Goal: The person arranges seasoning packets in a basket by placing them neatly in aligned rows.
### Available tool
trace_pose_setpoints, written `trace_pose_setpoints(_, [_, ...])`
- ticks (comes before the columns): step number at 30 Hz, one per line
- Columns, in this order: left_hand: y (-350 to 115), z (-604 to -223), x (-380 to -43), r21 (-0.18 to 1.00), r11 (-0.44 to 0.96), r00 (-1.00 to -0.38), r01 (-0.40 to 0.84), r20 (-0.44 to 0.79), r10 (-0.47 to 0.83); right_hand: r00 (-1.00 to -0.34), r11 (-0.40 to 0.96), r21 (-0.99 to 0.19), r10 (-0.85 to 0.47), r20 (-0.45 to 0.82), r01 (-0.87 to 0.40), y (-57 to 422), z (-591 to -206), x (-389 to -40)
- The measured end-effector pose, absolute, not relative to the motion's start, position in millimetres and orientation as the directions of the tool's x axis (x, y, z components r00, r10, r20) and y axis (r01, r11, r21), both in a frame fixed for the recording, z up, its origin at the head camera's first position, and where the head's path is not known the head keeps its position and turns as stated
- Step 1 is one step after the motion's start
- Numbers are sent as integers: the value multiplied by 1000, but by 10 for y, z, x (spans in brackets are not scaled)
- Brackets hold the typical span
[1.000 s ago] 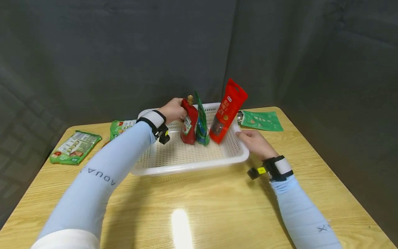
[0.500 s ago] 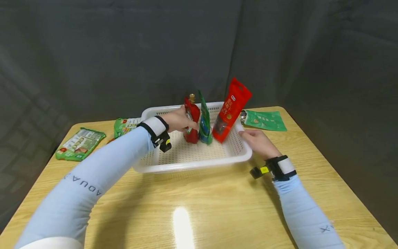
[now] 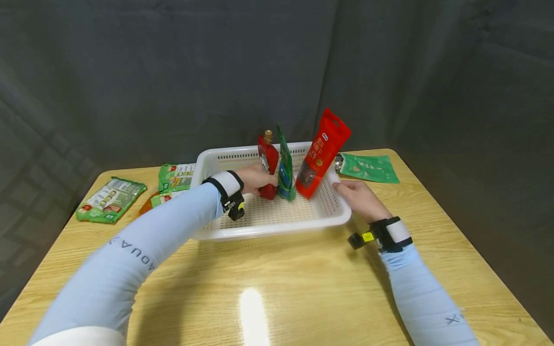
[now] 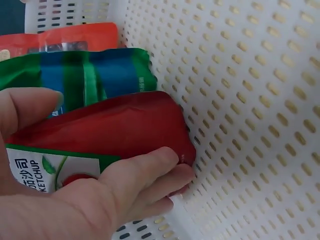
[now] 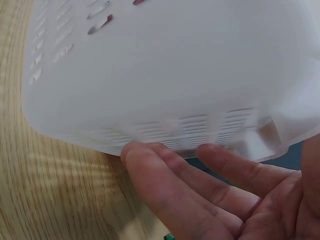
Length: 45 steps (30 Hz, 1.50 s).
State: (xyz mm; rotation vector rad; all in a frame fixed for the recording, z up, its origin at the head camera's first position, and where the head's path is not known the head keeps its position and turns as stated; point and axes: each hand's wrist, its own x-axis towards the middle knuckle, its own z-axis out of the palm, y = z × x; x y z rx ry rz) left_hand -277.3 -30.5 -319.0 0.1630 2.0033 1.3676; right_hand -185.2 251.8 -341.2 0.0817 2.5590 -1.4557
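Note:
A red ketchup pouch (image 4: 115,127) with a gold cap stands in a white perforated basket (image 3: 268,224). My left hand (image 3: 255,179) is at the pouch's lower part. In the left wrist view its fingers (image 4: 145,172) lie fairly straight against the pouch, while the thumb reaches over toward a green-and-blue packet (image 3: 285,168) beside it. A tall red packet (image 3: 322,149) leans rightward in the basket, rising above the rim. My right hand (image 3: 361,198) holds the basket's right end, with fingers (image 5: 160,180) along the outside wall and thumb at the rim.
Several green snack packets lie left of the basket, one of them (image 3: 111,199) near the table's left edge. An orange item (image 3: 148,204) is partly covered by the left arm. Behind the right hand lies a flat green pouch (image 3: 368,168). Dark curtain (image 3: 216,72) closes off the back.
My left hand has moved from the ketchup pouch's upper part down to its lower part. The pouch stands closer to the green-and-blue packet. My right hand stays on the basket.

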Motion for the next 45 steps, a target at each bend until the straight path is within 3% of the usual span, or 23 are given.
trace_pose_setpoints(32, [-326, -3262, -2772, 868, 430, -744, -250, -456, 488, -980, 523, -842, -59, -189, 131, 2528, -3417, -1898])
trace_pose_setpoints(39, [-499, -3108, -2772, 845, 501, -748, -186, -452, 485, -980, 515, -847, -61, -192, 134, 2555, -3409, -1924])
trace_pose_setpoints(45, [-691, -2873, -2708, 878, 458, -754, -137, -392, 527, -981, 534, -836, -57, -186, 128, 2624, -3423, -1919])
